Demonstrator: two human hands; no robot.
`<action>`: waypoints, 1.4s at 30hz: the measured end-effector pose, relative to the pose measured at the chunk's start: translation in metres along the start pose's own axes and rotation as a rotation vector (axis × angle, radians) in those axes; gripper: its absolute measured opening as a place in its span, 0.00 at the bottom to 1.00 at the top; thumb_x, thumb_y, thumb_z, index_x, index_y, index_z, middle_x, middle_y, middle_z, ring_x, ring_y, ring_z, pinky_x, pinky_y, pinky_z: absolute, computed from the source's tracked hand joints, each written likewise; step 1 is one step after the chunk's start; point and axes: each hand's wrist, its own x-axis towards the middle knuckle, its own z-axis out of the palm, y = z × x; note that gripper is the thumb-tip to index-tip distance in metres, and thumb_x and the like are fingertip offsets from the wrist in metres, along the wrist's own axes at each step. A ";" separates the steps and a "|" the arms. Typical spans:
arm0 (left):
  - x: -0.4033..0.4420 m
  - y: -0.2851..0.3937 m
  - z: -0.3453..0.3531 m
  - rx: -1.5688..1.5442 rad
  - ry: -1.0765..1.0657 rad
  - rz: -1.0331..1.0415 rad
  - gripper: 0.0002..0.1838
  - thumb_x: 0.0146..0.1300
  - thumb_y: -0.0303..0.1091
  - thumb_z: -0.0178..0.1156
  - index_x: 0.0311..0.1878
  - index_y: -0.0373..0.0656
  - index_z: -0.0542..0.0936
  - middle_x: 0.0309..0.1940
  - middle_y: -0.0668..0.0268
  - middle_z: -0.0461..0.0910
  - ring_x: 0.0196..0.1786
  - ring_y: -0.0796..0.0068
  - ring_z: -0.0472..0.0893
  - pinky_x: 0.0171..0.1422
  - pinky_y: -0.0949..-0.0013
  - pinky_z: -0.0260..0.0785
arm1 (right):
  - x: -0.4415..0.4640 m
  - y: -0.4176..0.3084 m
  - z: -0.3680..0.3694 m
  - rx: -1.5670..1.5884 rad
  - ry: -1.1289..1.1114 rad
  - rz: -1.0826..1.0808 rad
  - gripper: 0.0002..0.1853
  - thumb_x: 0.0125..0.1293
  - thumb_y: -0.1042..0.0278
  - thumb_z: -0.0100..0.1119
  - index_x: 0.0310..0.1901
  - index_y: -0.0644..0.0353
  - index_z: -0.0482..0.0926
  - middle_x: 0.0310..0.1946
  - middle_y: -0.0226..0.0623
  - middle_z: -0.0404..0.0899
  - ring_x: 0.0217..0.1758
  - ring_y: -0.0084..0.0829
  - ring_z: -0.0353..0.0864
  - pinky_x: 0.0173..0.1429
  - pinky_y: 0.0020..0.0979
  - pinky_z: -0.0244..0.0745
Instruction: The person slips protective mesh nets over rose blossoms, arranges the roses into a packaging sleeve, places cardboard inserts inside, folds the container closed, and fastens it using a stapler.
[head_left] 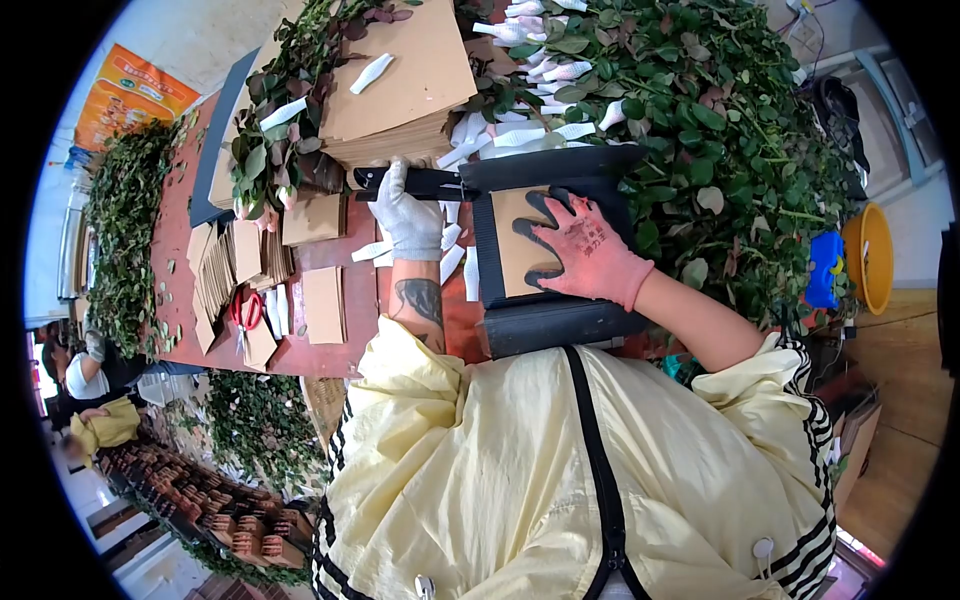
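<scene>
My left hand (408, 215), in a white glove, is closed around a long black tool that looks like a stapler (438, 183). The tool's right end meets the upper left edge of a black corrugated holder (500, 322). A brown cardboard sheet (512, 245) lies in this holder. My right hand (585, 247), in a pink glove with dark fingertips, rests on the sheet with its fingers spread. White mesh flower sleeves (472, 272) lie between my left hand and the holder.
A tall stack of cardboard sheets (400, 80) stands behind the left hand. Leafy rose stems (700, 130) are heaped at the right. Red-handled scissors (243, 318) lie by smaller cardboard pieces (325, 305). A yellow basin (868, 258) is far right. Another person (95, 375) is at far left.
</scene>
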 end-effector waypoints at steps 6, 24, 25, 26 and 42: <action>0.014 0.016 -0.038 -0.199 -0.029 -0.133 0.09 0.62 0.31 0.57 0.45 0.41 0.76 0.39 0.63 0.79 0.45 0.65 0.79 0.59 0.57 0.69 | 0.001 0.005 0.010 0.023 0.055 -0.027 0.38 0.54 0.35 0.57 0.62 0.49 0.70 0.67 0.52 0.57 0.71 0.57 0.53 0.73 0.49 0.47; -0.092 0.077 -0.025 2.048 -0.994 0.194 0.31 0.44 0.32 0.66 0.56 0.41 0.73 0.52 0.53 0.74 0.54 0.52 0.74 0.59 0.56 0.65 | 0.000 0.006 -0.009 0.046 0.115 -0.081 0.38 0.49 0.37 0.62 0.60 0.47 0.70 0.63 0.49 0.62 0.66 0.56 0.58 0.66 0.48 0.54; -0.095 0.086 0.003 1.912 -1.011 0.204 0.25 0.46 0.32 0.65 0.51 0.41 0.76 0.49 0.53 0.76 0.52 0.52 0.75 0.57 0.56 0.66 | -0.001 0.007 -0.007 0.035 0.120 -0.065 0.38 0.49 0.37 0.62 0.60 0.47 0.70 0.63 0.49 0.62 0.66 0.56 0.58 0.66 0.48 0.54; -0.104 0.094 0.030 1.784 -1.013 0.207 0.20 0.48 0.33 0.64 0.46 0.40 0.78 0.46 0.54 0.78 0.50 0.52 0.76 0.56 0.56 0.67 | 0.000 0.007 -0.002 0.038 0.120 -0.060 0.38 0.50 0.38 0.62 0.61 0.49 0.69 0.62 0.50 0.63 0.66 0.55 0.59 0.66 0.48 0.53; -0.149 0.041 0.080 2.005 -1.304 0.151 0.30 0.41 0.51 0.70 0.47 0.44 0.78 0.51 0.60 0.71 0.58 0.57 0.68 0.64 0.56 0.59 | 0.197 0.177 -0.113 0.170 0.539 0.169 0.18 0.58 0.51 0.54 0.45 0.51 0.79 0.47 0.42 0.80 0.51 0.42 0.78 0.58 0.38 0.69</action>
